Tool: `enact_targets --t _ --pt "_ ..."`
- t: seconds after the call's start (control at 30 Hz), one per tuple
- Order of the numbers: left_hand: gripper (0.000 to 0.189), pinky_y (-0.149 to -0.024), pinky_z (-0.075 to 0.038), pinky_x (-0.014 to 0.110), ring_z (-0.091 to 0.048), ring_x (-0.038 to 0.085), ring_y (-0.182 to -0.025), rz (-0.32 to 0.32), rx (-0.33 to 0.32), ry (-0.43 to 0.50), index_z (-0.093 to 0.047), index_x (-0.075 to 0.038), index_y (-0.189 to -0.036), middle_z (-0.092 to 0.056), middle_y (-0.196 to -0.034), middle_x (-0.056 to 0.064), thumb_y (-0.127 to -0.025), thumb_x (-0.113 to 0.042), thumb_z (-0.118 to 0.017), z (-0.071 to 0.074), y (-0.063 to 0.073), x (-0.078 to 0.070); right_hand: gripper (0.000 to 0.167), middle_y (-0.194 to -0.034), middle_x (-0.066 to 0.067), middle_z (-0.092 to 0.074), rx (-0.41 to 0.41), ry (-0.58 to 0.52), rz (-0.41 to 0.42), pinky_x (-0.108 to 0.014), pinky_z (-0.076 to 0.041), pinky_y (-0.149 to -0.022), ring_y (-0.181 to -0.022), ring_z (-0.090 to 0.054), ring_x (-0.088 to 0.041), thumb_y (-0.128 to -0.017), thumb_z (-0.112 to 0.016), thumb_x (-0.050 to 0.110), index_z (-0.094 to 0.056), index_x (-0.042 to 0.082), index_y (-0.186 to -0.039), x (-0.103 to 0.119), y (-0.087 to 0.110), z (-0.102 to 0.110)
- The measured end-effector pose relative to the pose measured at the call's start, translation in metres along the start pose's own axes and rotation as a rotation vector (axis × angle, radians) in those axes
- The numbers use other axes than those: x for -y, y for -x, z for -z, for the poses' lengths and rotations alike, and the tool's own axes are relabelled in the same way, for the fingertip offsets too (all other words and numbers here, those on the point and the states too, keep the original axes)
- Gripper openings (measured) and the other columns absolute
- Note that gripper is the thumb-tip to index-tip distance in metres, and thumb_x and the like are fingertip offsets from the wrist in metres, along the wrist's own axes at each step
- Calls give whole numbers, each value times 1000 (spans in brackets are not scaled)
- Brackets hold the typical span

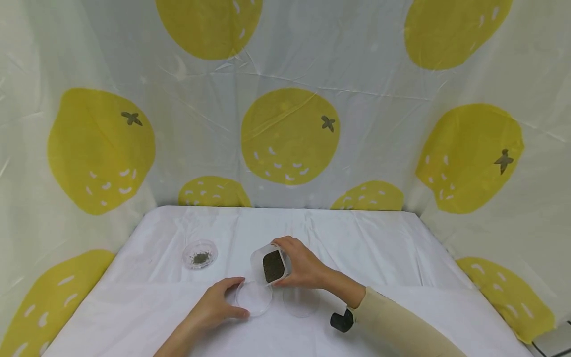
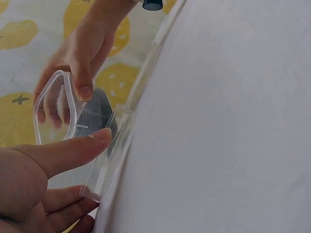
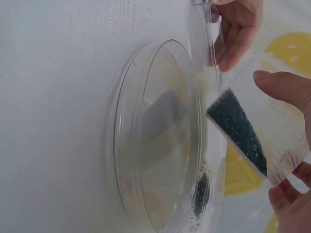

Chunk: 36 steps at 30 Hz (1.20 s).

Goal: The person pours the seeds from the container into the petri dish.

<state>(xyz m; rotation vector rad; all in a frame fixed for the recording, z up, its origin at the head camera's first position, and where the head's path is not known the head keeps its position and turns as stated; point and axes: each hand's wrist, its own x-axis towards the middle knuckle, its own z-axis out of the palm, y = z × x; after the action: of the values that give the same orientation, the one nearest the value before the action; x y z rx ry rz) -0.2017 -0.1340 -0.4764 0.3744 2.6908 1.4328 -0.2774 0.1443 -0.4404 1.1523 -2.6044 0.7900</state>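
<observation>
My right hand grips a clear square-sided plastic container partly filled with dark granules. The container is tilted toward the left, its open mouth close above a clear petri dish. My left hand holds that dish at its left side, thumb on the near edge and fingers on the far edge. In the left wrist view the thumb lies against the dish wall. Right of it lies a second clear petri dish, large in the right wrist view, below my right forearm.
A third petri dish with a small pile of dark granules stands farther back on the left. White cloth covers the table. A lemon-print curtain hangs behind and at both sides. A black device sits at my right wrist.
</observation>
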Motion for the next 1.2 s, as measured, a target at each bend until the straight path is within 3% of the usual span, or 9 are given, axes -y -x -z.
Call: enact_targets --t 0.67,1.2 --pt "83 -111 -35 61 -51 43 -133 -17 -4 -25 -65 -4 -136 -65 -134 13 -63 -21 -99 1 -2 -1 94 -140 -8 -53 -7 87 141 -42 -45 -107 -129 -49 -27 -65 -101 32 -53 9 -143 8 -5 6" --pt "84 -112 -34 61 -50 43 -133 -7 1 -4 -64 -3 -136 -65 -135 13 -63 -23 -99 1 0 0 85 -136 -5 -54 -22 124 240 -37 -47 -105 -130 -49 -24 -66 -100 32 -58 15 -138 13 -7 2"
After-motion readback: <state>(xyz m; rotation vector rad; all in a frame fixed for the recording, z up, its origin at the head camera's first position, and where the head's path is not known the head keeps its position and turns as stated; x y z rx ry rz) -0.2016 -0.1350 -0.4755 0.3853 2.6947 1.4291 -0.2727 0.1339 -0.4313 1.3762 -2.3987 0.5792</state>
